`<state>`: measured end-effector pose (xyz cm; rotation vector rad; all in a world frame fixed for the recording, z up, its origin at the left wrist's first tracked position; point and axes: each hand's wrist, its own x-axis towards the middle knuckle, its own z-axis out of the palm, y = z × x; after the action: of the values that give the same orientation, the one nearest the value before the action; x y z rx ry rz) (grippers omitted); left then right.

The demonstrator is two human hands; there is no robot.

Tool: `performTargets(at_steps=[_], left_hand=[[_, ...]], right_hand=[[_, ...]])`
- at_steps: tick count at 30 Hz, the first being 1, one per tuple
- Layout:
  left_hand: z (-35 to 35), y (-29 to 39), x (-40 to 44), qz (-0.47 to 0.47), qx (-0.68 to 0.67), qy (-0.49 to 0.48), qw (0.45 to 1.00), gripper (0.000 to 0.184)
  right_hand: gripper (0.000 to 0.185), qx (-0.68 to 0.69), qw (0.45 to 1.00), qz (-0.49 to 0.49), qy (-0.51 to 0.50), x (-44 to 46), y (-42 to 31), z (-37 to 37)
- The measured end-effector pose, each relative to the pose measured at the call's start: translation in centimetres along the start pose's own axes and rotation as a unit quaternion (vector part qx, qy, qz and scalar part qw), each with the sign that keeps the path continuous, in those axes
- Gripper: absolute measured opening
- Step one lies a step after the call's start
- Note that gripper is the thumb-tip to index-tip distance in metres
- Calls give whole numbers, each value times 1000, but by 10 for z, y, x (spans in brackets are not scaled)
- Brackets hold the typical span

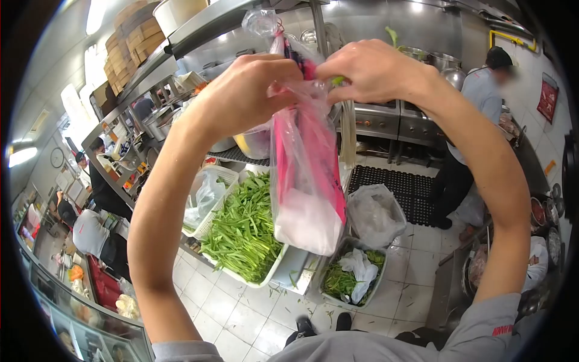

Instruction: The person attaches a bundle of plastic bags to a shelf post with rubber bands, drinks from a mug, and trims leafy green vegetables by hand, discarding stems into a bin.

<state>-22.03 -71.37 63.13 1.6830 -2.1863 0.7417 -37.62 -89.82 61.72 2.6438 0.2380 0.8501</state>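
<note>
A clear plastic bag (304, 181) with pink and white contents hangs in front of me, its knotted top near the overhead shelf. My left hand (256, 87) is closed on the upper edge of the bag, fingers curled. On the other side my right hand (374, 69) pinches the plastic with thumb and fingers. A bit of green shows by the right fingertips; I cannot tell what it is. Below the bag, leafy green stalks (244, 226) fill a white basket (265, 279).
A bin (329, 295) of green scraps and crumpled plastic stands on the tiled floor, beside a bin lined with clear plastic (377, 214). A metal shelf (211, 24) runs overhead at left. One person (476, 114) stands at the right; others work at far left.
</note>
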Motion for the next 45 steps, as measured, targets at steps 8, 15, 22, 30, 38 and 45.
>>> performTargets(at_steps=[8, 15, 22, 30, 38, 45], left_hand=[[4, -2, -18, -73, 62, 56, 994, 32], [17, 2, -22, -64, -17, 101, 993, 45], [7, 23, -44, -56, -85, 327, 939, 37], [39, 65, -122, -186, -330, 268, 886, 25], [12, 13, 4, -164, -70, 365, 914, 18], [-7, -13, 44, -60, 243, 174, 952, 27]], right_hand=[[16, 6, 999, -22, 42, -16, 42, -19], [33, 184, 971, 148, -38, -29, 26, -25], [52, 500, 809, 243, 191, -44, 6, -42], [31, 407, 829, 298, 240, -88, -22, -25], [29, 194, 908, 317, 193, 32, -12, -58], [37, 201, 942, 256, 80, 70, 24, 18]])
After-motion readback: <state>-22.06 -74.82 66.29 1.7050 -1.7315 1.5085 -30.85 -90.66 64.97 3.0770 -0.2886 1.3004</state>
